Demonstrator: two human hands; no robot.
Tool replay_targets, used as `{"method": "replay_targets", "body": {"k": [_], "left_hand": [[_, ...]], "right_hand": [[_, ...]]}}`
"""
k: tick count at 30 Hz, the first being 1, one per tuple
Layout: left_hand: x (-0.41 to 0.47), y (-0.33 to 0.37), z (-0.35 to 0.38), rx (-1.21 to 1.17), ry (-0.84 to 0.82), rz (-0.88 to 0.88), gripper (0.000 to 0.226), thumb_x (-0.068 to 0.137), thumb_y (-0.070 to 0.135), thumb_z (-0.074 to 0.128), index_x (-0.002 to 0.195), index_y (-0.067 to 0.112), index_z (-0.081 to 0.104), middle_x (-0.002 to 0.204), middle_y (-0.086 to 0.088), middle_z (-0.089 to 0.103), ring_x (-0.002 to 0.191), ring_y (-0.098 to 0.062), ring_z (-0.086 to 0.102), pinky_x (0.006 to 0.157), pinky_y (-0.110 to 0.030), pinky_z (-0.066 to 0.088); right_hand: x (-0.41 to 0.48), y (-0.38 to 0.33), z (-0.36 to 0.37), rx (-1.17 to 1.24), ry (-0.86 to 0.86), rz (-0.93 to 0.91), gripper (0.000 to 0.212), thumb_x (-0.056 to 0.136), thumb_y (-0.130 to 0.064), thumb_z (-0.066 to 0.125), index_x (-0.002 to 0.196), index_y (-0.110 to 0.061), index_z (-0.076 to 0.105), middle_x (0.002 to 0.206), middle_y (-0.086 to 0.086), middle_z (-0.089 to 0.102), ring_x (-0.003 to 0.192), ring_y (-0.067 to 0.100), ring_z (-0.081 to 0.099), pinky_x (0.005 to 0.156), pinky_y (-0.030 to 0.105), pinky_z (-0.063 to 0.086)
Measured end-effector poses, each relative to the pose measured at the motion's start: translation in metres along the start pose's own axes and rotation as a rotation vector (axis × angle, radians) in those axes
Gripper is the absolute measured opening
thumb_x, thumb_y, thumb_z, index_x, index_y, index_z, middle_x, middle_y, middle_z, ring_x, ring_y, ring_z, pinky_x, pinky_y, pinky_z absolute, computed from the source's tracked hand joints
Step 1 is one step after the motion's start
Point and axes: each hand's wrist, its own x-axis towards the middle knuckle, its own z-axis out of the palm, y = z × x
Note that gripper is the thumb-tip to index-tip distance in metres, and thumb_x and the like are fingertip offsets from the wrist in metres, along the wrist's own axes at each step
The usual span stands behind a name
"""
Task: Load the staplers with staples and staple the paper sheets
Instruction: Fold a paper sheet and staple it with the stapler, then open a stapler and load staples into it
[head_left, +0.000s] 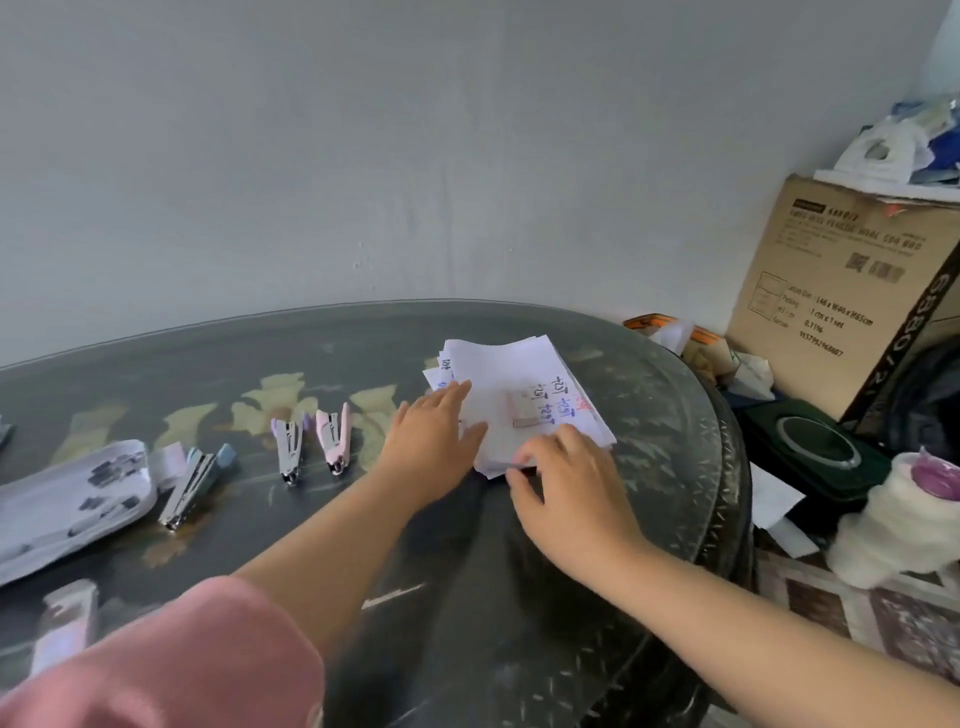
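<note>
Paper sheets (493, 370) — white, loosely stacked, scrawled with blue ink.

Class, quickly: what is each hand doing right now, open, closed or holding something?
Left hand: open, fingers flat on the paper stack.
Right hand: fingers curled round the paper stack's near edge, gripping it.

Paper: stack of white handwritten paper sheets (519, 371), untidy, lying flat.
Staplers: lilac-trimmed metal stapler (289, 451), pink metal stapler (333, 439), blue-trimmed metal stapler (195, 486), all hinged open, to its left.
</note>
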Motion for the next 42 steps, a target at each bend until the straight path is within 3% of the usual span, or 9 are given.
{"method": "replay_targets", "body": {"k": [4,7,9,12,17,24,30,33,42], "left_hand": [[-0.078,-0.056,-0.038,0.108,0.065,-0.115,0.05,0.095,0.046,0.039,0.142,0.027,0.037,0.15,0.006,0.038,0.137,-0.019,0.034,0.115,-0.041,0.021],[-0.145,-0.105,-0.066,0.175,0.099,-0.267,0.048,0.096,0.047,0.037,0.14,0.03,0.04,0.151,0.008,0.035,0.138,-0.017,0.032,0.117,-0.039,0.017],[-0.181,-0.136,-0.083,0.199,0.146,-0.345,0.046,0.095,0.045,0.039,0.138,0.029,0.045,0.149,0.006,0.039,0.137,-0.019,0.034,0.116,-0.04,0.02],[-0.216,-0.178,-0.101,0.177,0.178,-0.447,0.047,0.095,0.044,0.04,0.138,0.026,0.047,0.148,0.005,0.041,0.136,-0.019,0.035,0.114,-0.039,0.024],[-0.247,-0.221,-0.101,0.123,0.161,-0.359,0.048,0.099,0.042,0.033,0.144,0.026,0.038,0.155,0.014,0.019,0.142,-0.015,0.023,0.116,-0.034,0.02],[-0.25,-0.226,-0.091,0.163,0.159,-0.34,0.083,0.076,0.055,-0.013,0.147,0.035,0.024,0.157,0.017,0.0,0.145,-0.011,0.012,0.117,-0.033,0.013],[-0.246,-0.234,-0.09,0.153,0.2,-0.338,0.052,0.081,0.04,0.032,0.11,0.023,0.071,0.135,0.004,0.056,0.11,-0.018,0.063,0.093,-0.032,0.041],[-0.234,-0.233,-0.102,0.176,0.279,-0.353,0.048,0.078,0.035,0.035,0.107,0.022,0.071,0.128,0.004,0.062,0.1,-0.019,0.063,0.08,-0.035,0.045],[-0.167,-0.264,-0.095,0.208,0.222,-0.433,0.055,0.093,0.049,0.009,0.142,0.039,0.034,0.156,0.007,0.025,0.144,-0.02,0.02,0.116,-0.043,0.011]], "right_hand": [[-0.064,-0.078,-0.016,0.067,-0.467,-0.176,0.065,0.077,-0.077,0.041,0.118,-0.028,0.053,0.107,-0.007,0.047,0.105,0.016,0.046,0.095,0.03,0.035],[-0.094,-0.122,-0.01,0.03,-0.599,-0.213,0.083,0.07,-0.083,0.048,0.129,-0.025,0.041,0.118,-0.002,0.041,0.115,0.02,0.042,0.097,0.034,0.035],[-0.108,-0.139,0.007,-0.043,-0.516,-0.211,0.074,0.074,-0.078,0.047,0.122,-0.022,0.046,0.112,0.001,0.043,0.108,0.023,0.047,0.09,0.035,0.04],[-0.123,-0.15,0.033,-0.08,-0.26,-0.24,0.043,0.066,-0.062,0.041,0.07,-0.024,0.06,0.072,-0.005,0.049,0.057,0.014,0.056,0.05,0.02,0.036],[-0.129,-0.161,0.058,-0.014,-0.13,-0.173,0.031,0.064,-0.055,0.045,0.058,-0.026,0.056,0.06,-0.01,0.046,0.044,0.009,0.038,0.042,0.018,0.038],[-0.067,-0.202,0.081,0.004,-0.11,0.007,0.041,0.088,-0.052,0.05,0.062,-0.025,0.036,0.074,-0.008,0.049,0.071,0.017,0.047,0.071,0.03,0.041],[0.014,-0.231,0.115,-0.228,-0.06,0.043,0.042,0.093,-0.051,0.046,0.088,-0.012,0.061,0.093,0.003,0.064,0.087,0.02,0.058,0.083,0.033,0.046],[0.034,-0.233,0.129,-0.281,-0.072,0.046,0.043,0.094,-0.051,0.045,0.094,-0.012,0.064,0.099,0.003,0.064,0.101,0.02,0.058,0.094,0.033,0.041],[0.051,-0.227,0.145,-0.384,-0.077,0.007,0.046,0.094,-0.051,0.044,0.105,-0.011,0.064,0.107,0.004,0.065,0.11,0.021,0.057,0.099,0.034,0.037]]}}
